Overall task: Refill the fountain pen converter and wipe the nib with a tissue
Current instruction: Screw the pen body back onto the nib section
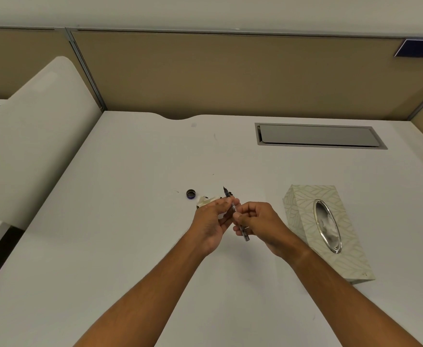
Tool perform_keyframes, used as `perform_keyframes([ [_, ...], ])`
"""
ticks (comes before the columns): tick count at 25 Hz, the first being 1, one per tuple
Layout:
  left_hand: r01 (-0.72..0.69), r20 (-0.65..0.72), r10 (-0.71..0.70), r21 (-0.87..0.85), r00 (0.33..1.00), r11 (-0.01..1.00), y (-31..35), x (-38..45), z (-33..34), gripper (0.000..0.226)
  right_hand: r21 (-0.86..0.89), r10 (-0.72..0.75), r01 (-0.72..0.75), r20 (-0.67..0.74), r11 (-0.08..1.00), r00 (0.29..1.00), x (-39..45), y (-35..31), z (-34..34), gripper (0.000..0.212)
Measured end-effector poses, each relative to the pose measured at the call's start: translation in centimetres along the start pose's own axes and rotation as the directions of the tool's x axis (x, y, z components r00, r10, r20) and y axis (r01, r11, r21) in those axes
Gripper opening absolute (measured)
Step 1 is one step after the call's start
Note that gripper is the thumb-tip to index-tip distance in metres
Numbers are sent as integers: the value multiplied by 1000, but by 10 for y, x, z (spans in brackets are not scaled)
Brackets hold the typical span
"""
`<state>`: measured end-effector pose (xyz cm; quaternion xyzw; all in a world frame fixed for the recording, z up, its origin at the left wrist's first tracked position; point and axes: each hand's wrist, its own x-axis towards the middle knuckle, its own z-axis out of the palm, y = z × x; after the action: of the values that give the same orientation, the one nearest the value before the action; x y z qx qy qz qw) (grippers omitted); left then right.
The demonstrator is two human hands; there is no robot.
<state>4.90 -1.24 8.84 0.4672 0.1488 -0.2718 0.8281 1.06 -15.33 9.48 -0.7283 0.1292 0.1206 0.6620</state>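
Observation:
Both hands hold a thin dark fountain pen (230, 199) above the white desk (130, 221). Its nib (225, 189) points up and away from me. My left hand (211, 221) pinches the pen's front section just below the nib. My right hand (258, 222) grips the converter end, whose dark tail sticks out below the fingers. A small light box or tissue wad (206, 200) lies behind my left hand, mostly hidden. A dark bottle cap (191, 194) with a purple rim lies open side up to its left. The ink bottle itself is hidden.
A patterned tissue box (303, 214) with an oval opening lies flat to the right of my hands. A grey cable hatch (318, 135) is set into the desk at the back right. A tan partition closes the back, a white curved panel the left.

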Motion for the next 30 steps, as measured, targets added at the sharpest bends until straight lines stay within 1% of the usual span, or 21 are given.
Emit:
perform_keyframes([
  [2, -6, 14, 5, 17, 1000, 1000, 1, -1, 1, 13, 17, -6, 5, 34, 1000, 999, -1, -1, 0, 18],
  [3, -8, 15, 8, 21, 1000, 1000, 1, -1, 0, 14, 21, -13, 12, 39, 1000, 999, -1, -1, 0, 18],
  [5, -10, 10, 10, 12, 1000, 1000, 2, 0, 0, 14, 26, -33, 32, 16, 999, 999, -2, -2, -1, 9],
  [7, -10, 7, 10, 19, 1000, 1000, 2, 0, -1, 14, 6, -39, 40, -28, 999, 999, -2, -1, -1, 22],
  [8, -9, 11, 9, 24, 1000, 1000, 2, 0, 0, 14, -3, -40, 40, -43, 999, 998, -1, 0, -1, 24],
  [9, -8, 18, 8, 24, 1000, 1000, 1, 0, 0, 15, 1, -34, 34, -46, 999, 998, -1, 2, -1, 22],
  [11, -8, 38, 7, 21, 999, 1000, 0, -1, 1, 15, 32, -9, 9, -10, 999, 1000, 0, 1, -1, 13],
  [13, -7, 48, 7, 17, 999, 1000, 0, -1, 0, 16, 57, -9, 8, 15, 998, 1000, -1, 2, 0, 19],
  [15, 2, 40, -1, -5, 999, 1000, 0, -1, 0, 15, 42, -36, 36, -11, 998, 999, -1, 2, -1, 18],
  [18, 16, 23, -16, 2, 1000, 1000, 0, -1, -1, 14, -35, -57, 55, -66, 998, 996, -2, 3, -2, 19],
  [19, 20, 22, -20, 1, 1000, 1000, -1, 0, 0, 14, -50, -56, 52, -69, 997, 996, -1, 3, -2, 16],
  [21, 29, 29, -28, -21, 999, 999, -2, 0, 0, 14, -55, -51, 49, -37, 997, 998, 0, 3, -2, 4],
  [23, 29, 34, -28, -27, 999, 999, -1, 0, 0, 13, -41, -56, 56, -4, 998, 998, 0, 1, -3, 10],
  [25, 22, 27, -21, -25, 999, 999, 0, 1, 0, 13, -25, -67, 67, 1, 997, 998, -1, 1, -4, 8],
  [26, 19, 23, -18, -27, 1000, 999, 0, 1, 0, 13, -20, -72, 72, -8, 997, 997, -2, 1, -4, 8],
  [29, 20, 16, -20, -22, 1000, 1000, 0, 1, 2, 14, -61, -82, 78, -65, 995, 994, -1, 2, -2, 18],
  [30, 21, 17, -20, -21, 1000, 1000, -1, 1, 2, 14, -63, -66, 62, -72, 996, 995, 0, 1, -1, 17],
])
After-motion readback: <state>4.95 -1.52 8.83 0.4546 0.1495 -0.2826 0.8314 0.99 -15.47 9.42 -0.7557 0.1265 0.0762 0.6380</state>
